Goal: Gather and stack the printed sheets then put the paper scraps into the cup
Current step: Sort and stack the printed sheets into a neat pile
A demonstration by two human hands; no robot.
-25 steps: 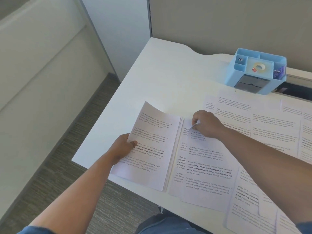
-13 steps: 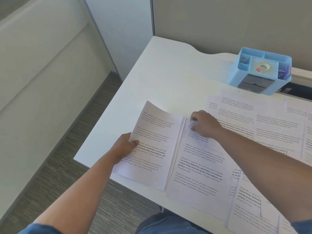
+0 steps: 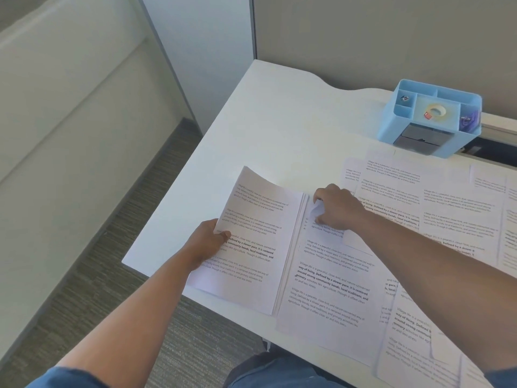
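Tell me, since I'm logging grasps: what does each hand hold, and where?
Left hand holds the stacked sheets by their left edge; right hand pinches the next sheet at its top corner.

left hand (image 3: 208,242) curled, thumb on top, pinching; right hand (image 3: 337,208) knuckles up, fingers seemingly curled under.

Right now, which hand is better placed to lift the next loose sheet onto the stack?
Right. The right hand already pinches the top corner of the next printed sheet, beside the stack. The left hand is busy gripping the stack's left edge.
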